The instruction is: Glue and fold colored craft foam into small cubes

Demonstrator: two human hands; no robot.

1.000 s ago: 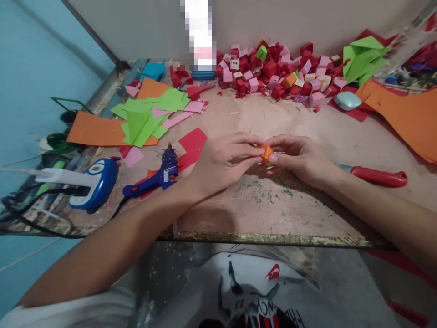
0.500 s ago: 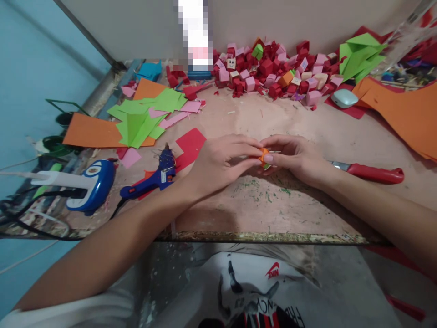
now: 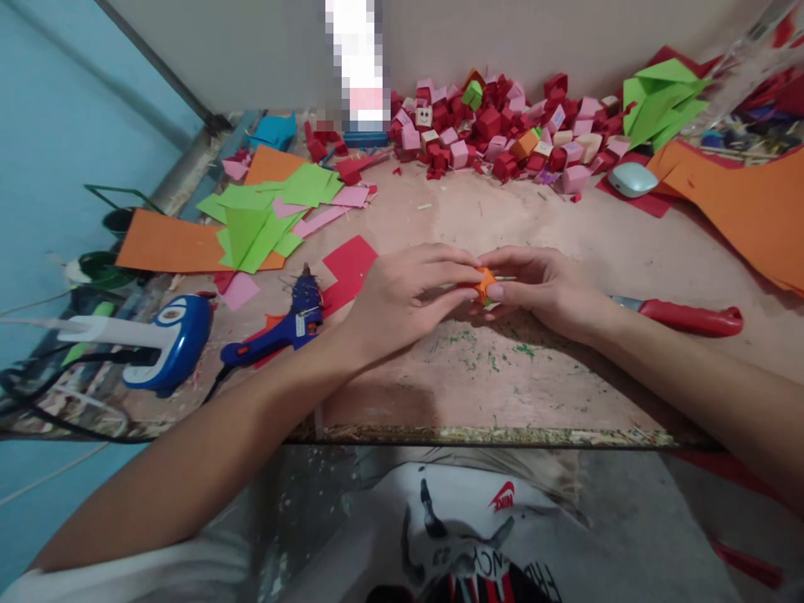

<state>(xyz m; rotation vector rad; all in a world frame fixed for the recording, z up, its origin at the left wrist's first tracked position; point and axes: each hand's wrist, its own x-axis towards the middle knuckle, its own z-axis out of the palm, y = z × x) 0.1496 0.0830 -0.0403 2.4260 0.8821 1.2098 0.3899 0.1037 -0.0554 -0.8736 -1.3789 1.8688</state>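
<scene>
Two bare hands meet near the middle of the tabletop (image 3: 540,402), and between their fingertips sits a small folded orange paper piece (image 3: 486,285) with a sliver of green at its lower edge. It appears to be held just above the wood, though whether any part touches is hard to tell. The left hand (image 3: 402,293) has its fingers drawn in nearly together on the near-left side of the piece, with little gap left around it. The right hand (image 3: 546,289) grips more loosely in shape: its thumb presses the right face while the forefinger arches behind, leaving a hollow between them. What the remaining right fingers do underneath is partly hidden.

Such a piece should weigh almost nothing and, being folded from stiff paper or card, ought to be dry and not slippery. Its thin walls would probably dent or crease under a hard squeeze, so a light pinch on opposite faces or along the folded edges looks safest; pressing the middle of one face risks caving it in.

To the left lies a blue hot-glue gun (image 3: 280,333) beside a red paper sheet (image 3: 349,266). A red-handled knife (image 3: 691,318) lies just beyond the right forearm, and a heap of folded paper cubes (image 3: 490,124) spreads along the back.
</scene>
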